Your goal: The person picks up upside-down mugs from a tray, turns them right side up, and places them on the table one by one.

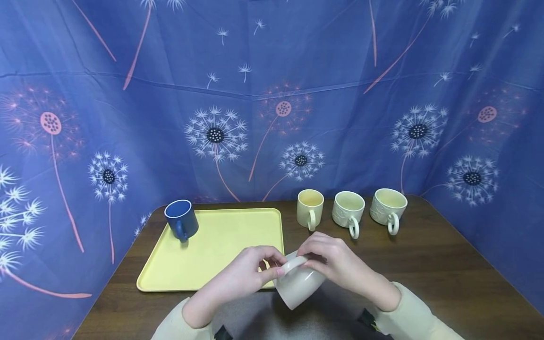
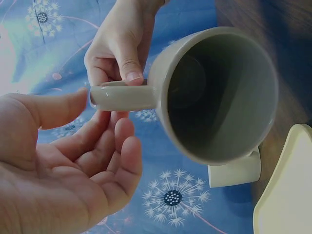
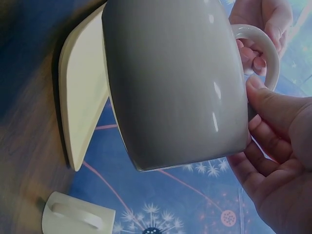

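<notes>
R hand (image 1: 333,257) pinches glossy off-white ceramic mug (image 1: 301,286) by loop handle (image 1: 293,264), over dk brown wood desk (image 1: 446,264); L hand (image 1: 248,270) at handle, grip wide

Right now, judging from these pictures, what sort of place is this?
Probably a curtained-off table for filming or practice: blue dandelion cloth hangs behind and beside a wooden table, which holds a yellow tray and several mugs.

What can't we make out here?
Head: near right corner of the tray, hidden by the held mug.
Left wrist: part of the background cup, behind the held mug.
Right wrist: one end of the held mug, cut off by top edge.
Right wrist: part of lower-left cup, cut off by bottom edge.
</notes>
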{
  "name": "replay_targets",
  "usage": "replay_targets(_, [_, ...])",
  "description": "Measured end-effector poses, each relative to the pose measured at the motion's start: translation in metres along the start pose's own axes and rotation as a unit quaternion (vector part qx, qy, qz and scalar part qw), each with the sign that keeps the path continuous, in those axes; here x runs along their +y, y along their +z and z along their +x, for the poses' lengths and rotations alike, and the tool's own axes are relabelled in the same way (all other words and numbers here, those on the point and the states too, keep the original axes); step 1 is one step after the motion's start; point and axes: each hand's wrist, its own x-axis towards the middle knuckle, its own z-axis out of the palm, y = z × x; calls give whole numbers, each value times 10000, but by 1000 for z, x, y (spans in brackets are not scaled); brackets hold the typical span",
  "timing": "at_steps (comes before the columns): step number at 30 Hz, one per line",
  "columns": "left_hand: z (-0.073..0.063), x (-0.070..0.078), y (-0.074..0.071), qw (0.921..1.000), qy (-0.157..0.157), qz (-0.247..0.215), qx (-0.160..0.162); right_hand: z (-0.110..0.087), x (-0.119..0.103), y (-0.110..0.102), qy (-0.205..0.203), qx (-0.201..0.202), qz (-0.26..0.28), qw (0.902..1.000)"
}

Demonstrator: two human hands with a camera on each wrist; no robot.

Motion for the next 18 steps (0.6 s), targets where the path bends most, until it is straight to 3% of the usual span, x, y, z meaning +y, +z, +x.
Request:
replay_targets(5, [-2, -2, 6, 9979, 169, 277, 567, -2, 0, -3, 134, 190, -113, 9997])
replay_targets(10, [-4, -7, 14, 9903, 466, 537, 1193, -3, -1, -6, 401, 331, -168, 9985])
replay_targets(18, [-3, -17, 32, 9614, 1223, 760, 2345, -7, -3, -8, 1017, 474, -127, 9936])
